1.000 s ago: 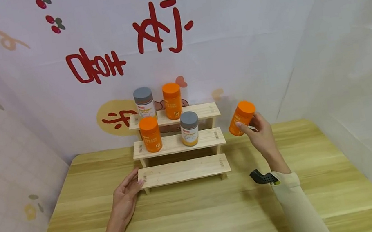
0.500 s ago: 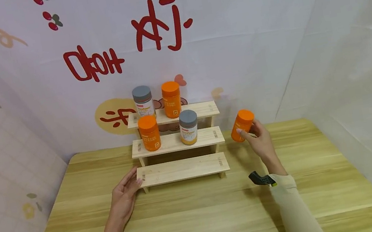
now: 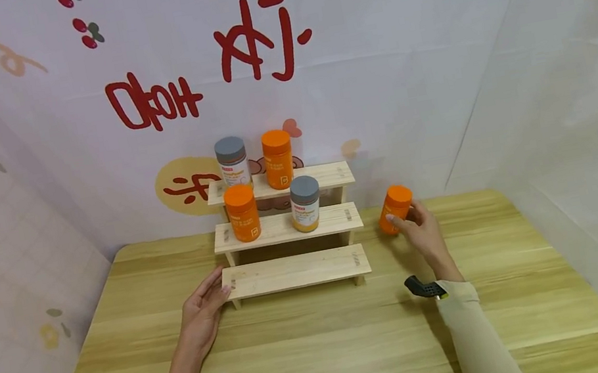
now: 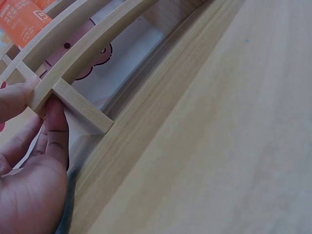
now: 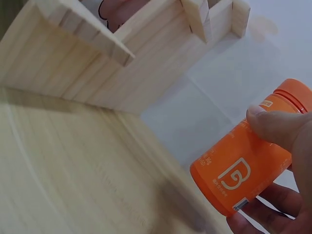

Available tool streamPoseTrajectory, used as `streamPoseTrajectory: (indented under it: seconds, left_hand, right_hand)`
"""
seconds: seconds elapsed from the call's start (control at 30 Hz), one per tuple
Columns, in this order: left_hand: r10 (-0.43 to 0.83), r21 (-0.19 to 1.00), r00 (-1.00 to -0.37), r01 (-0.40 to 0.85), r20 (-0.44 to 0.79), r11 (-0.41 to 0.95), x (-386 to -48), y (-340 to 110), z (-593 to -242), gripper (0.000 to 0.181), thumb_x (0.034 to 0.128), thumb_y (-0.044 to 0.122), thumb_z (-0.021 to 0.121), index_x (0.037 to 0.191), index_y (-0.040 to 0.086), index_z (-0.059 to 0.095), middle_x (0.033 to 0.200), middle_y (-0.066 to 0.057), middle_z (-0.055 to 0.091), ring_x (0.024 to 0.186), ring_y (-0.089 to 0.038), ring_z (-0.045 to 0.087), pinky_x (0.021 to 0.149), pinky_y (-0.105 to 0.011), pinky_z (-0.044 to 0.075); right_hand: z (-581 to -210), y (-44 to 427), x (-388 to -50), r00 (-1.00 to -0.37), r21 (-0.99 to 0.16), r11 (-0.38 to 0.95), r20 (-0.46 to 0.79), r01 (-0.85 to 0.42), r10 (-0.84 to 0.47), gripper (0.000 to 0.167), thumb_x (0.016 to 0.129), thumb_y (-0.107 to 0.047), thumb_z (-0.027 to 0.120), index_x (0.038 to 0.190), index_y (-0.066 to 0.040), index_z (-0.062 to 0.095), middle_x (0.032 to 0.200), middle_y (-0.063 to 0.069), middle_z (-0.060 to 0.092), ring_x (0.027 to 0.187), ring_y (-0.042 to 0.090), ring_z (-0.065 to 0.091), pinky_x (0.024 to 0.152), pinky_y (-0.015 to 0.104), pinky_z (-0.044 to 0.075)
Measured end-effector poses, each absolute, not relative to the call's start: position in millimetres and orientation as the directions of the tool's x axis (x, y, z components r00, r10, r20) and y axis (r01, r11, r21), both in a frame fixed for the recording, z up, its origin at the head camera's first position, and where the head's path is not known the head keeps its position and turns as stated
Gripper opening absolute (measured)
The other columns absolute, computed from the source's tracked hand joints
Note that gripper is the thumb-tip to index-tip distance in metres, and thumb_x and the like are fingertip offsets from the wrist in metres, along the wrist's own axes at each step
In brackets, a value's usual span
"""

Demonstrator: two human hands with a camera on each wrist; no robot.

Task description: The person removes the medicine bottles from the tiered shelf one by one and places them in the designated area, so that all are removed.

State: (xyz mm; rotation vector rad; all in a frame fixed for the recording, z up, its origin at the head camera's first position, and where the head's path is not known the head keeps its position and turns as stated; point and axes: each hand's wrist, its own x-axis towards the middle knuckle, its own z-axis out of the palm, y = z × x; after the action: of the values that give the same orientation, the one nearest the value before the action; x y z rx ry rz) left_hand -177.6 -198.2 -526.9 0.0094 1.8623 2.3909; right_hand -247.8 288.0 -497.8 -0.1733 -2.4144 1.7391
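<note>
To the right of the three-step wooden rack point(image 3: 296, 272), my right hand point(image 3: 425, 236) grips an orange bottle point(image 3: 392, 215) with an orange lid. Thumb and fingers wrap its sides; in the right wrist view the bottle point(image 5: 239, 163) looks held just above the tabletop. My left hand point(image 3: 200, 316) pinches the left end of the lowest step, and in the left wrist view the thumb lies over the board point(image 4: 92, 44) with fingers beneath. A grey-lidded bottle point(image 3: 235, 170) and an orange bottle point(image 3: 279, 166) stand on the top step. The middle step carries another orange bottle point(image 3: 244, 219) and a grey-lidded one point(image 3: 306, 212).
The rack stands on a wood-grain table point(image 3: 329, 354), close to the back. A white backdrop point(image 3: 403, 61) with red characters rises behind it, and pale side sheets point(image 3: 595, 127) border the table left and right.
My right hand has lowered the orange bottle toward the tabletop beside the rack, and the bottle has become more upright. The left hand stays at the lowest step.
</note>
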Motion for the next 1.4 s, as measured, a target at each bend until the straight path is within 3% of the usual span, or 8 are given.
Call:
streamPoseTrajectory:
  seconds: [0.17, 0.63, 0.8, 1.03, 1.4]
  left_hand:
    - [0.094, 0.966, -0.993, -0.086, -0.065, -0.243, -177.3, -198.4, -527.9, 0.069, 0.1018, 0.008, 0.064, 0.160, -0.003, 0.028, 0.137, 0.001, 0.048, 0.125, -0.001, 0.054, 0.102, -0.011, 0.049]
    - [0.100, 0.964, -0.993, -0.078, -0.054, -0.253, -178.3, -199.2, -528.0, 0.070, 0.1020, 0.006, 0.063, 0.160, -0.005, 0.025, 0.139, 0.000, 0.047, 0.127, 0.000, 0.053, 0.103, -0.011, 0.048]
    - [0.094, 0.964, -0.994, -0.084, -0.062, -0.252, -177.9, -198.3, -527.1, 0.069, 0.1014, 0.006, 0.063, 0.160, -0.003, 0.028, 0.143, -0.004, 0.043, 0.127, -0.001, 0.052, 0.103, -0.011, 0.048]
    - [0.096, 0.963, -0.993, -0.097, -0.075, -0.251, -176.7, -196.7, -526.9, 0.067, 0.1017, 0.005, 0.063, 0.160, -0.001, 0.030, 0.142, -0.003, 0.044, 0.126, 0.000, 0.052, 0.103, -0.011, 0.048]
    - [0.099, 0.966, -0.994, -0.075, -0.052, -0.248, -178.0, -198.7, -527.8, 0.070, 0.1017, 0.006, 0.063, 0.159, -0.006, 0.026, 0.138, 0.002, 0.048, 0.124, 0.001, 0.054, 0.102, -0.011, 0.049]
  right_hand:
    - [-505.8, 291.1, -249.0, -0.982, -0.950, 0.311, 0.061, -0.002, 0.178, 0.067, 0.093, -0.039, 0.077, 0.151, -0.019, 0.048, 0.147, 0.018, 0.057, 0.135, 0.032, 0.052, 0.117, 0.050, 0.039]
    - [-515.1, 298.0, -249.6, -0.986, -0.951, 0.309, 0.044, 0.007, 0.158, 0.068, 0.093, -0.038, 0.077, 0.151, -0.018, 0.048, 0.150, 0.019, 0.055, 0.140, 0.034, 0.050, 0.119, 0.053, 0.038]
    - [-509.1, 296.8, -247.1, -0.989, -0.955, 0.296, 0.010, 0.033, 0.144, 0.065, 0.096, -0.029, 0.074, 0.153, -0.015, 0.045, 0.151, 0.019, 0.053, 0.141, 0.033, 0.049, 0.121, 0.050, 0.038]
    - [-484.4, 290.7, -236.0, -0.995, -0.951, 0.305, -0.018, 0.047, 0.095, 0.066, 0.099, -0.012, 0.070, 0.155, -0.002, 0.037, 0.152, 0.030, 0.047, 0.144, 0.043, 0.043, 0.124, 0.057, 0.032]
    - [-485.7, 295.0, -243.5, -0.992, -0.932, 0.360, 0.074, -0.034, 0.100, 0.083, 0.095, -0.030, 0.076, 0.161, -0.012, 0.029, 0.156, 0.020, 0.045, 0.148, 0.037, 0.039, 0.125, 0.057, 0.030]
